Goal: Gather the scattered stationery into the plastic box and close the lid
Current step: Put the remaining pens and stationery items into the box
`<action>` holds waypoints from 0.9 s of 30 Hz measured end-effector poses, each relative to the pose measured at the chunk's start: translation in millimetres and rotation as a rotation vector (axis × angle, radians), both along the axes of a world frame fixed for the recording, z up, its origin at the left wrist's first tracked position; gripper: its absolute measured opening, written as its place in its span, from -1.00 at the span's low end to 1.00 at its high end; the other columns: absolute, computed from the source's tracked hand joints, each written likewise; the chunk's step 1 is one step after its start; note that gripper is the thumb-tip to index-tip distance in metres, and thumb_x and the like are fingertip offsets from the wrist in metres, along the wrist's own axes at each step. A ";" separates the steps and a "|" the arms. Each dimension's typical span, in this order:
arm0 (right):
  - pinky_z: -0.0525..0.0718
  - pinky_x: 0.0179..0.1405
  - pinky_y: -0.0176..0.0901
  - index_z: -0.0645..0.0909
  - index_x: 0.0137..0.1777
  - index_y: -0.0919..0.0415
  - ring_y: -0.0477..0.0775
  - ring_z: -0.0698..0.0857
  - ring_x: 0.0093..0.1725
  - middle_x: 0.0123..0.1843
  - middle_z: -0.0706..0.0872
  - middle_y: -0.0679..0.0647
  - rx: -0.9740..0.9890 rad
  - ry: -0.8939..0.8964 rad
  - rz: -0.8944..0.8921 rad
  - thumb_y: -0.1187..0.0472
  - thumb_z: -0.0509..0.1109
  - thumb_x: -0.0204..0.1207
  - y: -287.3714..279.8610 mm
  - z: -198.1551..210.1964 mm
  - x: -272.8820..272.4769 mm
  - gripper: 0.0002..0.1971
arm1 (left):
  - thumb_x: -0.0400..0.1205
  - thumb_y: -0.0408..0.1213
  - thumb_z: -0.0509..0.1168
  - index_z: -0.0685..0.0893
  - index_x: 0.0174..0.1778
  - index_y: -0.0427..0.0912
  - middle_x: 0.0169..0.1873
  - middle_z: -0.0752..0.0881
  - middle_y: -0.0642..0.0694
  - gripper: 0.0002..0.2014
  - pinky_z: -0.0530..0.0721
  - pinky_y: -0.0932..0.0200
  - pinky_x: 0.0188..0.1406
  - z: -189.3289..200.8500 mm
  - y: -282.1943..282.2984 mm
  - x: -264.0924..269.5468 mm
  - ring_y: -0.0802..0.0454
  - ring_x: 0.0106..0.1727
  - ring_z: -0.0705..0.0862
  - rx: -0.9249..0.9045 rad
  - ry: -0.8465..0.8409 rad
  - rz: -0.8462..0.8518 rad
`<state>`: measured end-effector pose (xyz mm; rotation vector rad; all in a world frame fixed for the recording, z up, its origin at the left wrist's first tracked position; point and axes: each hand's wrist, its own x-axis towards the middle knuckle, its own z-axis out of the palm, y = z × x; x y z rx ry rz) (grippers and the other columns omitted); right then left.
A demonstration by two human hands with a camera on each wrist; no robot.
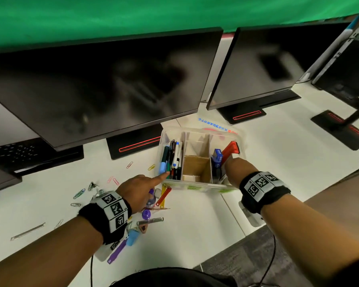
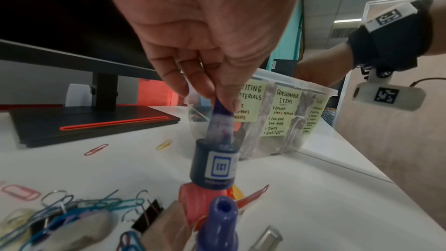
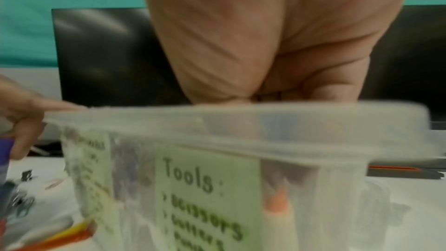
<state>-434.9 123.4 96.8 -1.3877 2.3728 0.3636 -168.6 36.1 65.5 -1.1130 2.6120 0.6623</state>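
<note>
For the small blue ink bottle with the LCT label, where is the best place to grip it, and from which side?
Grip the ink bottle by its narrow purple neck, from above. It stands upright among clips and a loose purple cap, so the neck is the free part. The left hand already pinches it there with its fingers.

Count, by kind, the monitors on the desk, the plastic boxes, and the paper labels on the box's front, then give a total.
Monitors: 3
Plastic box: 1
Labels: 3
Total: 7
</note>
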 end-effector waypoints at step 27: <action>0.48 -0.31 -0.38 0.60 0.07 0.18 -0.03 0.63 -0.19 -0.12 0.66 0.03 -0.409 -0.624 0.123 0.11 0.47 0.45 -15.4 19.2 107.5 -0.74 | 0.56 -0.35 0.35 0.66 -0.19 0.08 -0.26 0.69 0.20 -0.82 0.57 0.39 -0.12 56.4 0.0 -22.1 0.30 -0.15 0.64 0.150 0.694 0.259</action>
